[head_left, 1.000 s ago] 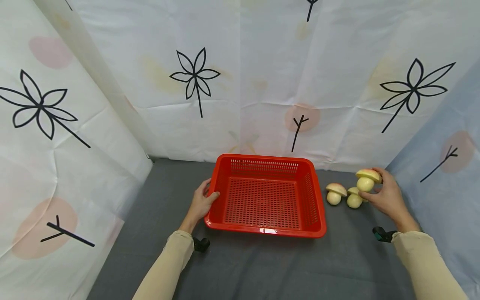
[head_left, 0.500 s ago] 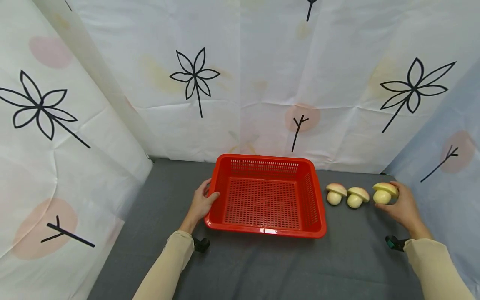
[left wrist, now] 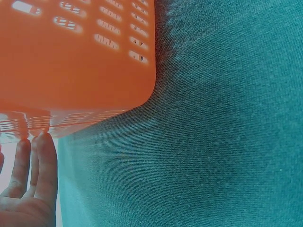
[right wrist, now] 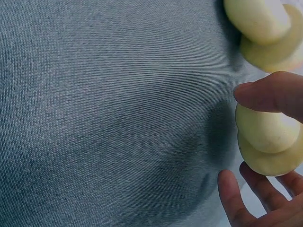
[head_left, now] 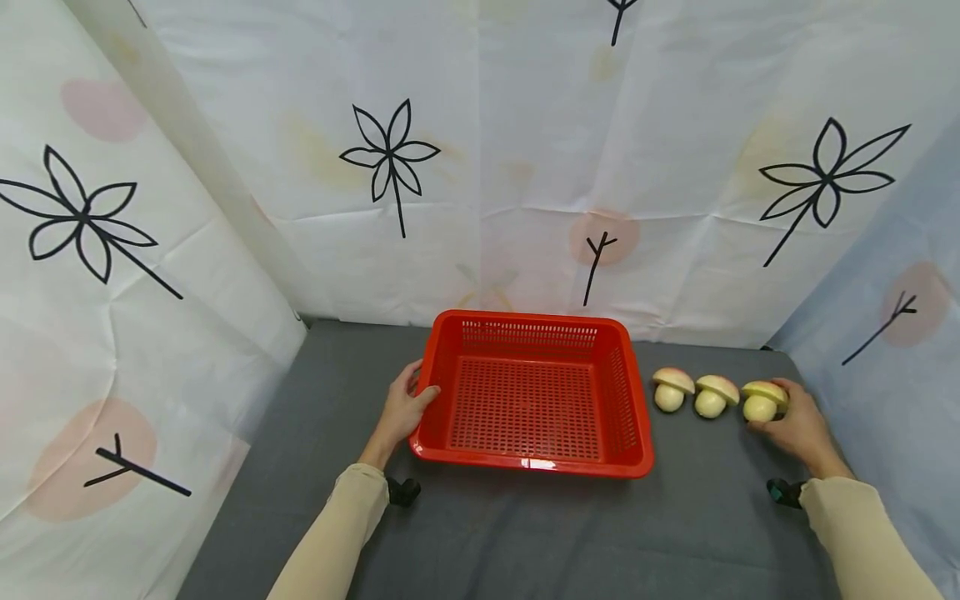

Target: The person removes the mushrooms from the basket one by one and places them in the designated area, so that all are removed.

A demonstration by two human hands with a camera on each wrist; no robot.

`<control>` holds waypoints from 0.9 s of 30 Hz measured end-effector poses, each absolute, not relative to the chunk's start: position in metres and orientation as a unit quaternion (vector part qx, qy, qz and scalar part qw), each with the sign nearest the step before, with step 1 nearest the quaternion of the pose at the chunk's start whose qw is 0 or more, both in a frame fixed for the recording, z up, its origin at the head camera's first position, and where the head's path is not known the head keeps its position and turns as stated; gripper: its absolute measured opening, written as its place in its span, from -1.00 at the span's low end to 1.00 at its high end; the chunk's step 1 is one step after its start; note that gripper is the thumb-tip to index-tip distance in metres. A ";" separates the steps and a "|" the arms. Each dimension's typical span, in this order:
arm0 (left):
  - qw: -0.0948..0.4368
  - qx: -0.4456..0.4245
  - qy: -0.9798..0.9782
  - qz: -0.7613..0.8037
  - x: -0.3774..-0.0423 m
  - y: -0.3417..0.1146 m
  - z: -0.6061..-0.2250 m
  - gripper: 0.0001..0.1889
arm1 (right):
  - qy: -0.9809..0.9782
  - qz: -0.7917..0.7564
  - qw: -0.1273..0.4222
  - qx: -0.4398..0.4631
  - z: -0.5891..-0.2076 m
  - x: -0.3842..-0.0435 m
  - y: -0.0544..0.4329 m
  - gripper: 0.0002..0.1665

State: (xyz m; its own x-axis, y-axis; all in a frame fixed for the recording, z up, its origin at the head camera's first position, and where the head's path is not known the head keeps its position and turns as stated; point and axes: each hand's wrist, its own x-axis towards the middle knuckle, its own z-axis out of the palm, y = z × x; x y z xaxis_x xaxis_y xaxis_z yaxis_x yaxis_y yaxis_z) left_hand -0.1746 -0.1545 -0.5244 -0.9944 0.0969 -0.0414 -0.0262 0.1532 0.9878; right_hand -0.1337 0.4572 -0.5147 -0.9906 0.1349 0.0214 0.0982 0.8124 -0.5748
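A red plastic basket [head_left: 532, 466] with a slotted floor stands on the grey cloth. My left hand [head_left: 400, 410] holds its left rim, thumb over the edge; in the left wrist view the fingers [left wrist: 46, 165] touch the outside of the wall. To the right of the basket, mushrooms with pale stems and yellowish-red caps form a row: a left mushroom [head_left: 672, 389], a middle mushroom [head_left: 715, 395] and a right mushroom [head_left: 762, 402]. My right hand [head_left: 804, 427] grips that right mushroom between thumb and fingers, low over the cloth; whether it touches the cloth I cannot tell.
A grey cloth [head_left: 480, 533] covers the table. White patterned curtains rise at the back [head_left: 517, 150] and left [head_left: 150, 358], and a bluish curtain [head_left: 900, 400] stands close beyond my right hand.
My right hand first carried the mushroom right, from above the middle mushroom, then lowered it slightly leftward into line with the other two. The left hand and basket have stayed put.
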 end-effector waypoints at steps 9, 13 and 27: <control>0.049 0.023 0.754 0.654 -0.176 -0.154 -0.525 -0.38 | -0.952 0.301 0.020 -0.060 -0.520 -0.136 0.457 0.09; 0.052 0.021 0.753 0.655 -0.176 -0.154 -0.525 -0.37 | -0.952 0.300 0.031 -0.047 -0.524 -0.139 0.458 0.10; 0.054 0.015 0.757 0.651 -0.176 -0.154 -0.524 -0.38 | -0.953 0.295 0.021 -0.063 -0.521 -0.136 0.453 0.07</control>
State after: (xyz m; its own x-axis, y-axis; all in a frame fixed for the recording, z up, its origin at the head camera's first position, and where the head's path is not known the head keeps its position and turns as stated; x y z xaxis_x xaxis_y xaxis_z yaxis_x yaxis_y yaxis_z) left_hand -0.1757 -0.1536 -0.5237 -0.9937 0.0933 -0.0626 -0.0479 0.1523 0.9872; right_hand -0.1364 0.4535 -0.5208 -0.9911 0.1329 0.0021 0.1084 0.8174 -0.5657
